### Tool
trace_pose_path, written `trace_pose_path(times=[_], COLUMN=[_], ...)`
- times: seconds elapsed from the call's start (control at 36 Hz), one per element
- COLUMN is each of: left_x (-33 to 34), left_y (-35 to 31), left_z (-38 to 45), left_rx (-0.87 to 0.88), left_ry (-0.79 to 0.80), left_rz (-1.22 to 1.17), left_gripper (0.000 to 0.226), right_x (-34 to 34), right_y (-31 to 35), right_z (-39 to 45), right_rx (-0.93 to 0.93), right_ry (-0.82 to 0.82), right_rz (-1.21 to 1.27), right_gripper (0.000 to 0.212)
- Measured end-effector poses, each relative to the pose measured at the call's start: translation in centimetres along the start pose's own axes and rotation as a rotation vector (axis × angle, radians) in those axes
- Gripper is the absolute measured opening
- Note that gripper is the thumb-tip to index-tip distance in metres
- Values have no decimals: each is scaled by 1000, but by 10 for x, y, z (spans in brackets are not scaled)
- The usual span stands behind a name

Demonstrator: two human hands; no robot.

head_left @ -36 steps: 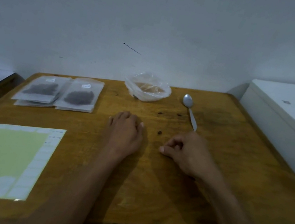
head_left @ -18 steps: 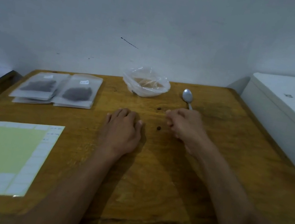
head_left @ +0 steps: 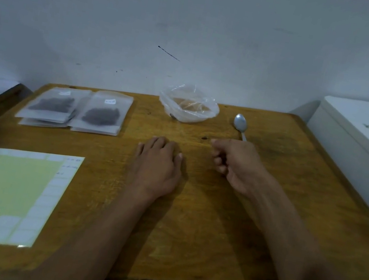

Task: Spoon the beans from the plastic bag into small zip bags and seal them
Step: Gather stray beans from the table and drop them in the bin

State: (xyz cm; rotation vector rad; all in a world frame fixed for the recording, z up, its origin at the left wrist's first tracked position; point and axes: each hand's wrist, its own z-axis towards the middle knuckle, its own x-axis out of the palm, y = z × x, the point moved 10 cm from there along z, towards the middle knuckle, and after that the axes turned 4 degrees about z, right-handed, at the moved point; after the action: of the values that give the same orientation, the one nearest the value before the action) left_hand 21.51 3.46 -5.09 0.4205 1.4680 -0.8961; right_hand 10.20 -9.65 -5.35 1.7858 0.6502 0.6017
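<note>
Left hand: the left hand (head_left: 158, 164) lies flat on the bench (head_left: 211, 231), fingers straight and relaxed, nothing in it. Looks like it's just parked there, bracing.

Right hand: the right hand (head_left: 236, 163) has its fingers curled in, fingertips close to a loose bean (head_left: 203, 138) on the wood. Can't tell if it's pinching anything, nothing shows between the fingers. It sits over the spoon's handle, so whether it touches the handle is hidden.

Spoon: the spoon (head_left: 240, 125) lies bowl-up just right of the plastic bag, handle pointing back toward the right hand, so it's easy to grab.

Plastic bag: the plastic bag (head_left: 188, 108) sits at the far edge, mouth rolled open so it stands like a bowl. Seems nearly empty, only a brownish bit inside.

Zip bags: the zip bags (head_left: 77, 110) lie flat in a stack at far left, dark beans inside, well apart from the hands. My guess is these are the finished ones, set aside.

Sheet: a pale green sheet (head_left: 3, 194) at near left.

Where it's at: probably tidying stray beans near the end.
</note>
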Motion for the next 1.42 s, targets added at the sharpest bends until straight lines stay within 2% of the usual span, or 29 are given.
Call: trace_pose_path(times=[0.08, 0.14, 0.22, 0.31, 0.44, 0.58, 0.69, 0.86, 1.11, 1.25, 1.42], left_x=[0, 0, 0, 0, -1, -1, 0, 1, 2, 2, 2], left_y=[1, 1, 1, 1, 2, 2, 2, 3, 3, 3, 3], left_z=[0, 0, 1, 0, 0, 0, 0, 0, -2, -1, -1], left_rx=[-7, -6, -9, -13, -16, -24, -24, -27, -28, -31, -25], left_ry=[2, -1, -3, -10, -17, -9, 6, 8, 21, 29, 37], left_rz=[-5, -4, -3, -10, -13, -12, -11, -13, -19, -24, -27], left_gripper=[47, 47, 46, 45, 46, 47, 49, 49, 50, 50, 50], right_x=[1, -2, -6, 9, 20, 18, 15, 18, 22, 18, 15], right_y=[3, 5, 18, 38, 38, 34, 30, 27, 27, 31, 31], right_z=[6, 16, 30, 38, 52, 50, 52, 53, 48, 39, 33], right_rx=[56, 33, -106, -305, -323, -327, -301, -297, -330, -347, -325], right_ry=[-19, -95, -224, -281, -316, -346, -357, -341, -294, -302, -256], right_rz=[287, 240, -243, -693, -923, -873, -850, -950, -1003, -914, -789], right_gripper=[13, 14, 15, 20, 16, 11, 18, 35, 35, 24, 33])
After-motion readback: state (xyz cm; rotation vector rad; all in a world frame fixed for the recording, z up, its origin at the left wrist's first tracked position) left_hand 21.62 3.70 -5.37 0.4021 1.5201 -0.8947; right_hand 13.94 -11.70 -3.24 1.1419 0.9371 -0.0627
